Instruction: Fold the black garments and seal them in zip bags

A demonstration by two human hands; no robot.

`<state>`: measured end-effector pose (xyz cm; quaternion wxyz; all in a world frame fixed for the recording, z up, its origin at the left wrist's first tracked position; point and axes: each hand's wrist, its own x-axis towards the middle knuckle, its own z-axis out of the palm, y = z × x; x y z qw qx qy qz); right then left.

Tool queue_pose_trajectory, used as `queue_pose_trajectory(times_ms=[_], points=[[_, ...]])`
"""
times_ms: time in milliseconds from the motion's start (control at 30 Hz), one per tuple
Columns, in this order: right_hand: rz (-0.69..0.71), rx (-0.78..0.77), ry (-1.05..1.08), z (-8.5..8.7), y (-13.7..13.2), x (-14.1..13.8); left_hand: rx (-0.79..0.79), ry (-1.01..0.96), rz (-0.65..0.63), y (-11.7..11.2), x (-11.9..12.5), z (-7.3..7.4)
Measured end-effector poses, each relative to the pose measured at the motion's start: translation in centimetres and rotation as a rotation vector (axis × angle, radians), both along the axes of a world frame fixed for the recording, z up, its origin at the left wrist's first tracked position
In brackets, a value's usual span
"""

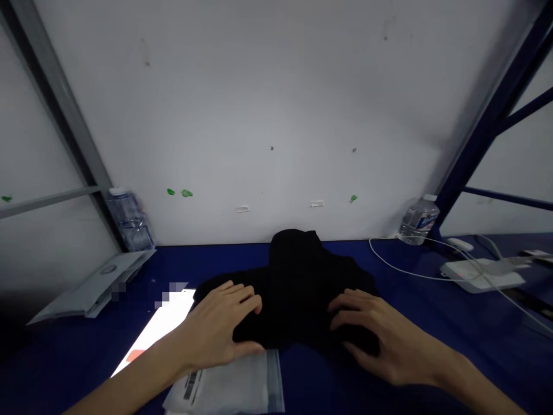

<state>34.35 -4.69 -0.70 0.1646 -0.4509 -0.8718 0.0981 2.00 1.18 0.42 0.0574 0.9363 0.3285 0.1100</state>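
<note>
A black garment (298, 282) lies bunched on the blue table (432, 334), close to the white wall. My left hand (222, 325) rests on its left part, fingers spread and curved, thumb at the garment's near edge. My right hand (374, 334) lies on its right part, fingers apart and bent onto the cloth. Under the garment's near edge sits a clear plastic bag (233, 386) with a barcode label.
A white sheet (162, 325) lies left of the bag. Grey mailer bags (93, 285) sit at the far left by a water bottle (129, 219). Another bottle (419, 219), a white cable (401, 268) and a white power strip (481, 274) stand at the right.
</note>
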Motion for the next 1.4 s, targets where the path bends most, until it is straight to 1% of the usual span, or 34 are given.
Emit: queue_pose_trajectory(times_ms=[167, 233, 300, 367, 467, 567, 633, 700, 833, 900, 1000, 1100, 1167, 1233, 1267, 1300, 1333, 1400], points=[[-0.028, 0.014, -0.095, -1.2, -0.1, 0.0, 0.089, 0.091, 0.002, -0.1, 0.6, -1.1], [-0.021, 0.031, -0.109, -1.6, 0.2, 0.0, 0.091, 0.104, -0.002, -0.2, 0.5, -1.2], [-0.032, 0.079, -0.094, -1.7, 0.4, 0.3, 0.097, 0.112, 0.005, -0.4, 0.4, -1.1], [-0.066, 0.159, -0.050, -1.5, 0.6, 0.9, 0.136, 0.124, 0.029, -0.5, 0.2, -0.7], [-0.111, 0.282, 0.022, -0.6, 1.0, 1.8, 0.251, 0.142, 0.064, -0.6, -0.1, 0.3], [-0.128, 0.384, 0.071, 0.3, 1.5, 2.1, 0.353, 0.128, 0.082, -0.2, -0.4, 1.2], [-0.133, 0.436, 0.110, 0.9, 1.8, 2.0, 0.403, 0.100, 0.093, 0.1, -0.6, 1.6], [-0.129, 0.452, 0.166, 1.6, 2.1, 1.7, 0.432, 0.067, 0.096, 0.5, -0.8, 1.8], [-0.150, 0.437, 0.294, 3.1, 2.5, 1.8, 0.448, -0.040, 0.102, 1.3, -1.3, 2.3], [-0.171, 0.403, 0.328, 3.9, 2.4, 2.2, 0.441, -0.101, 0.094, 1.6, -1.7, 2.8], [-0.174, 0.313, 0.352, 4.8, 1.9, 3.0, 0.447, -0.152, 0.018, 1.9, -2.3, 3.6], [-0.143, 0.225, 0.370, 5.5, 1.6, 3.4, 0.543, -0.186, -0.060, 1.7, -2.9, 4.5], [-0.104, 0.178, 0.363, 5.7, 1.9, 3.4, 0.598, -0.192, -0.072, 1.6, -3.1, 5.0], [-0.052, 0.188, 0.338, 5.8, 2.8, 3.3, 0.625, -0.180, -0.069, 1.8, -3.3, 5.5], [-0.028, 0.233, 0.320, 5.7, 3.3, 3.2, 0.637, -0.172, -0.069, 2.0, -3.4, 5.8], [-0.008, 0.317, 0.301, 5.7, 3.9, 3.2, 0.651, -0.168, -0.073, 2.3, -3.5, 6.0], [0.004, 0.441, 0.276, 5.7, 4.4, 3.2, 0.673, -0.171, -0.088, 2.5, -3.6, 6.2], [0.020, 0.741, 0.223, 5.7, 4.9, 3.2, 0.737, -0.205, -0.130, 2.9, -3.8, 6.3]])
